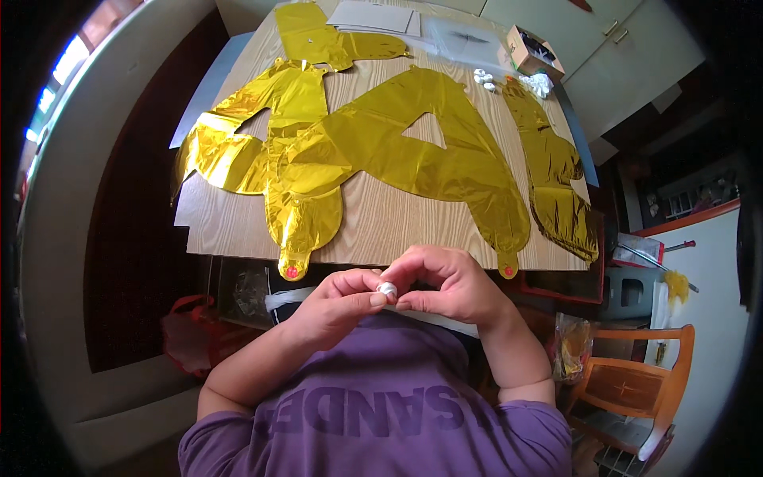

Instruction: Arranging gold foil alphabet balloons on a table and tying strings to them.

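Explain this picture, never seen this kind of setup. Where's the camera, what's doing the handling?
No robot here: a person works with two bare hands. The single wide fisheye view comes from a camera on their head, looking down, so straight edges look bent and their purple shirt fills the bottom.

On the wood-grain table lie flat gold foil shapes; at the far side are white sheets, a small open box and little white rolls.

The left hand pinches a small white roll; the right hand's fingertips meet it, their exact grip partly hidden.
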A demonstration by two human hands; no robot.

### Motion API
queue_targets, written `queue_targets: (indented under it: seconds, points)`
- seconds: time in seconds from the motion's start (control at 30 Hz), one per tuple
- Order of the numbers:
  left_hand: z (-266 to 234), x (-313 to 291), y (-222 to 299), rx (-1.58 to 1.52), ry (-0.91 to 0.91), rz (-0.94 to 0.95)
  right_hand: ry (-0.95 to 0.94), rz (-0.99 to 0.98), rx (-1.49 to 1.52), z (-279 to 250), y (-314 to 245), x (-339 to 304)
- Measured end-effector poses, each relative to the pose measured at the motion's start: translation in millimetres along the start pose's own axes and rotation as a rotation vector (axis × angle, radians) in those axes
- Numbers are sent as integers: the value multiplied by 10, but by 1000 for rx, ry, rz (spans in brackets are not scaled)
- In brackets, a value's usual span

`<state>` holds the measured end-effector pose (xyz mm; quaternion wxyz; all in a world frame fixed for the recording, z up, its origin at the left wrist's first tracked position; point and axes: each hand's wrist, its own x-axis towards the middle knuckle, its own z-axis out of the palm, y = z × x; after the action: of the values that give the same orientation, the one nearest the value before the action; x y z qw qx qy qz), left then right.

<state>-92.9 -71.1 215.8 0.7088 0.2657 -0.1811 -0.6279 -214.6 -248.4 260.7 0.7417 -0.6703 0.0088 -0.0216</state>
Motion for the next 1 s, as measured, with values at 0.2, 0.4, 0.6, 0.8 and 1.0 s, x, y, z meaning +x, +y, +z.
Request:
queue_targets:
  seconds: [0.2,0.4,0.6,0.8,1.0]
  points:
    - [9,26,31,30,-19,-19,3,78,209,11,51,-19]
    - [26,47,51,91,-33,-3,34,20,177,42,86,-28]
    - [47,41,127,312,-116,-14,-18,71,109,42,5,-61]
    - [59,56,192,443,-181,-22,-19,103,117,59,-42,-79]
    - [45,61,210,447,-205,17,9,65,-31,92,-53,-104]
